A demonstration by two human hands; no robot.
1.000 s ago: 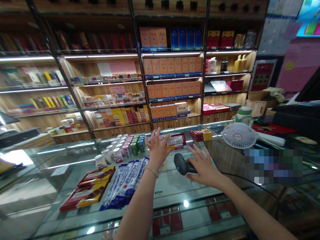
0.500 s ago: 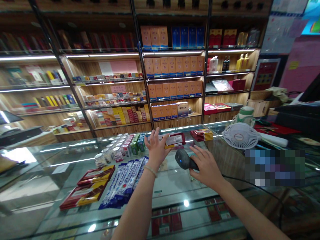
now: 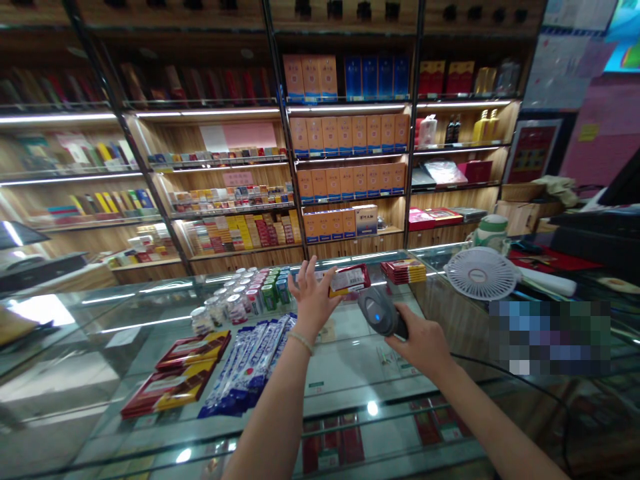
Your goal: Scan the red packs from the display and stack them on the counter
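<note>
Scanner [image 3: 379,312] now lifted nearer the red packet [image 3: 351,279], right hand [image 3: 423,340] clamped on its handle

On the table [image 3: 350,367] before you, sachets [image 3: 253,367] lie between chocolate bars [image 3: 177,375] on the left and the scanner [image 3: 381,313], left of the fan [image 3: 481,274].

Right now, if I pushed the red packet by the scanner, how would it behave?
The red packet looks flat and lies on a smooth glass counter, so it would probably slide, not roll. Its straight edges suggest something fairly stiff inside.
</note>
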